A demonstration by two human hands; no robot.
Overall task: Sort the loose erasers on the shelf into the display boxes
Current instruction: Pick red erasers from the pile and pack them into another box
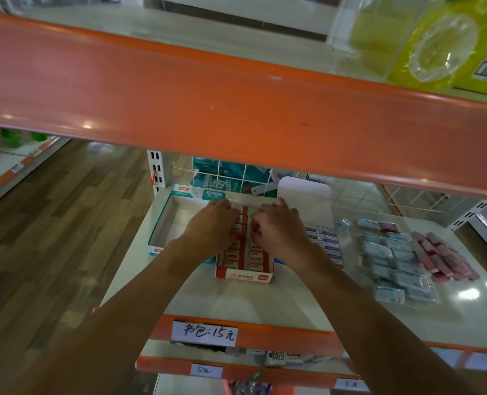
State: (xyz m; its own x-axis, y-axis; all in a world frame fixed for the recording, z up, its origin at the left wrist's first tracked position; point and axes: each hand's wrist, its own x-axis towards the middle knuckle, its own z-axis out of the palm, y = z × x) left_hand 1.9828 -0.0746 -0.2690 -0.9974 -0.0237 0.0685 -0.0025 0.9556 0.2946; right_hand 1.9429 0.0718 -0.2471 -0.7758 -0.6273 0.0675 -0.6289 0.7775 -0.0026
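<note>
Head view showed us both hands down in the red display box [243, 273] at the middle of the shelf [265, 303]. Our left hand [211, 225] and right hand [279, 226] sat side by side over the far rows of red-labelled erasers [258, 256]. The fingers [222, 205] were bent down onto the packs. We could not tell whether they pinched one or only pressed on the tops, since the knuckles hid the tips.

At nine o'clock of that box stood a teal display box [162, 220], largely bare inside. At three o'clock lay a block of blue-labelled erasers [326, 242]. Further round were the loose wrapped erasers [393, 262] beside a pink heap [444, 258], well apart from our hands.

We judged the step to be squaring the rows in the red box. Done well, that meant pushing the packs flat and tight toward twelve o'clock with both hands evenly and labels facing one way. No pack should ride up, and the light card box should not slide along the shelf.
</note>
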